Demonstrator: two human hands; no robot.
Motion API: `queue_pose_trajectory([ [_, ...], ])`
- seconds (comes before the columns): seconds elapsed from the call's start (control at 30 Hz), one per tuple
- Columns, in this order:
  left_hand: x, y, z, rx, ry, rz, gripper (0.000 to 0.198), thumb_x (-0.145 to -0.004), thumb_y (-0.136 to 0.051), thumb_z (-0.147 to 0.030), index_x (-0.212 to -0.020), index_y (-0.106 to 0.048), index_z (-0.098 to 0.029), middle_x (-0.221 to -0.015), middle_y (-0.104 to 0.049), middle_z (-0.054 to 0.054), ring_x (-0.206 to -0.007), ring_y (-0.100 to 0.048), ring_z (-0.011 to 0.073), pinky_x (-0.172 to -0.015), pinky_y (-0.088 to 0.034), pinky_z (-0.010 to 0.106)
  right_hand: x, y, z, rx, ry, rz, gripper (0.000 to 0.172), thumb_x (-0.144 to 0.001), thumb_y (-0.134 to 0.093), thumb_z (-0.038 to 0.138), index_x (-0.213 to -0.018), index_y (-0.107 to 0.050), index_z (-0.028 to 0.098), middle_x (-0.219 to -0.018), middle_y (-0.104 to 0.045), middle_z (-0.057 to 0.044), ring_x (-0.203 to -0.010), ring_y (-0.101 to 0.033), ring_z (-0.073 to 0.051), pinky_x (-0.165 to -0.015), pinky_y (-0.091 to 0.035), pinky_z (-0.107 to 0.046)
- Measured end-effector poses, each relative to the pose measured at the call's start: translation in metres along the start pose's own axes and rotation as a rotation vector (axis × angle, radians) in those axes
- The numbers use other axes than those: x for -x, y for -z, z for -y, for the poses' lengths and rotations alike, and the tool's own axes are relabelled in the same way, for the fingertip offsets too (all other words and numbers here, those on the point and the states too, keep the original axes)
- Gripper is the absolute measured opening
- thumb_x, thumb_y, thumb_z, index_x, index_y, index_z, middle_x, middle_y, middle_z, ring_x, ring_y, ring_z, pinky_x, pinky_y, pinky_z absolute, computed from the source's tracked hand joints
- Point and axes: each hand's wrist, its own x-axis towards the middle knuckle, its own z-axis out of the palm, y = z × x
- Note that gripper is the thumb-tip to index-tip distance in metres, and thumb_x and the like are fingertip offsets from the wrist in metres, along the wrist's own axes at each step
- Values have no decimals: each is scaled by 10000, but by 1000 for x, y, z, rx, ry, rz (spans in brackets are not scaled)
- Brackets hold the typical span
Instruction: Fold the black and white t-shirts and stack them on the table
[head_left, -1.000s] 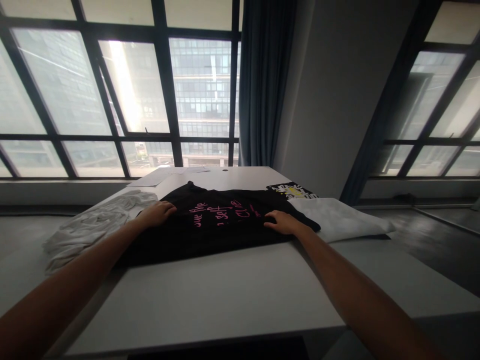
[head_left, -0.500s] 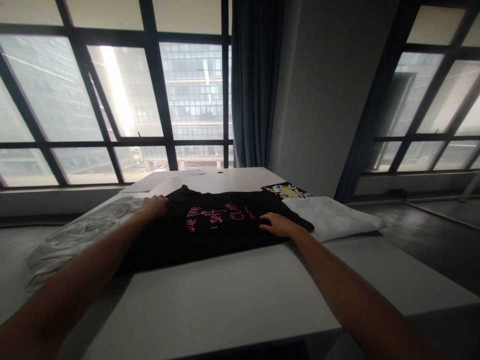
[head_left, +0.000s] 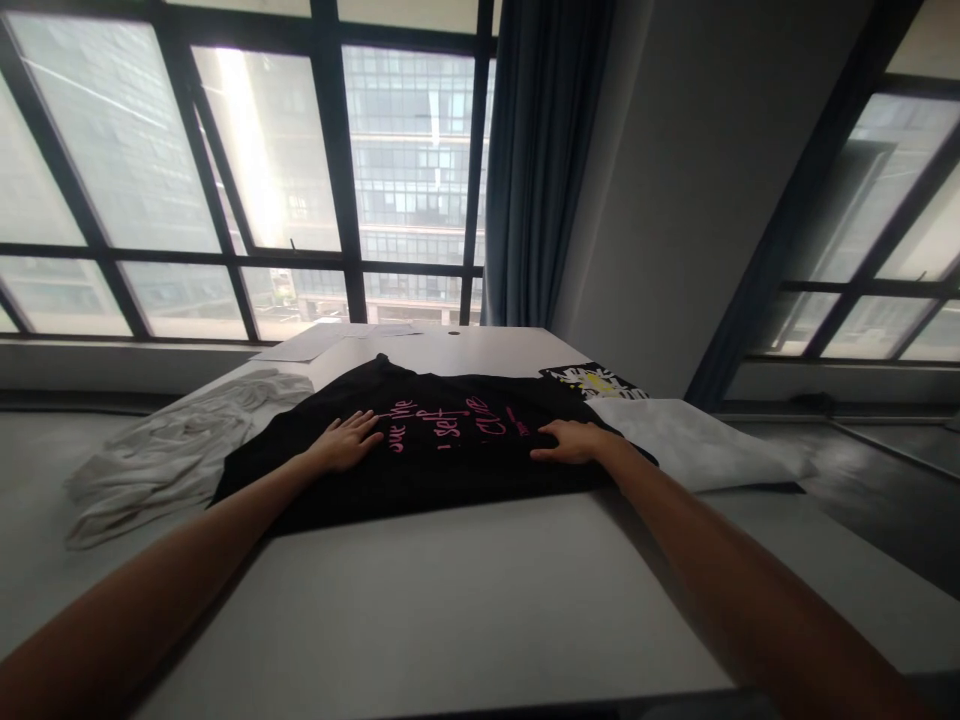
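Note:
A black T-shirt (head_left: 450,470) with pink lettering lies spread over the white table (head_left: 450,590). My left hand (head_left: 346,442) rests flat on its left part, fingers stretched out beside the lettering. On the right part of the shirt lies my right hand (head_left: 574,442), with thumb and fingers apart, touching the cloth near the end of the lettering. Neither hand has cloth gathered in it.
Crumpled light grey cloth (head_left: 187,440) lies at the left. To the right is a folded white cloth (head_left: 705,445), with a black, white and yellow printed piece (head_left: 592,382) behind it. Papers (head_left: 300,345) lie at the table's far left, before the windows.
My left hand has moved from the shirt's upper left edge inward onto the cloth, and its fingers have spread flat. My right hand stays on the right side. The view has shifted slightly.

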Motion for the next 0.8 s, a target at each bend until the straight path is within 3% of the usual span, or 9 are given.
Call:
queue_pose_trajectory([
  [0.1,0,-3,-2,-17,8,-13,687,-976,-208,-537,-1569,-225,-190,-1637,-154,64,-1515,-114,252,-1195,-130,509,-33,29,16,86,1,-26,671,-819,-556,699,-1245,-670,193,-1301,-637,-154,-1190,-589,-357,-977,-454,-454],
  [0.23,1,-3,-3,-17,-3,-52,643,-978,-257,-528,-1547,-294,-231,-1626,-230,54,-1500,-191,261,-1187,-168,497,-94,50,46,81,35,-160,467,-922,-498,550,-1163,-701,206,-1210,-691,-120,-1106,-638,-294,-882,-481,-364],
  [0.3,-3,5,-3,-32,-30,-83,584,-978,-290,-509,-1474,-434,-234,-1570,-380,76,-1445,-328,284,-1144,-268,487,-125,51,58,35,54,-174,430,-929,-506,501,-1189,-687,210,-1213,-691,-109,-1106,-636,-275,-882,-478,-344],
  [0.37,-17,17,-2,-58,-52,-93,519,-995,-261,-472,-1279,-621,-228,-1402,-586,92,-1296,-519,291,-1047,-391,458,-151,45,64,6,70,-186,430,-919,-533,468,-1231,-664,201,-1257,-668,-111,-1142,-616,-270,-917,-467,-342],
  [0.47,-59,40,5,-106,5,-106,480,-999,-266,-406,-1049,-704,-216,-1155,-712,82,-1062,-658,267,-891,-490,392,-178,24,63,-20,59,-258,503,-909,-562,443,-1328,-594,167,-1396,-569,-132,-1263,-534,-277,-1022,-416,-367],
  [0.57,-118,55,19,-160,77,-153,378,-924,-417,-278,-1227,-629,-199,-1271,-648,104,-1092,-638,284,-863,-505,386,-190,-1,55,-101,21,-356,521,-967,-458,449,-1391,-537,155,-1490,-472,-129,-1372,-424,-257,-1118,-322,-379],
  [0.7,-189,57,40,-199,100,-162,595,-849,-487,-185,-1442,-454,-206,-1459,-486,146,-1232,-539,335,-915,-487,442,-194,-19,49,-167,24,-388,519,-981,-414,452,-1389,-541,158,-1497,-464,-120,-1395,-388,-239,-1145,-279,-383],
  [0.8,-221,52,48,-201,84,-116,532,-826,-510,-171,-1343,-575,-274,-1480,-478,97,-1248,-524,318,-923,-482,416,-196,-20,49,-187,14,-397,504,-973,-425,449,-1373,-555,172,-1494,-469,-110,-1392,-385,-243,-1139,-279,-400],
])
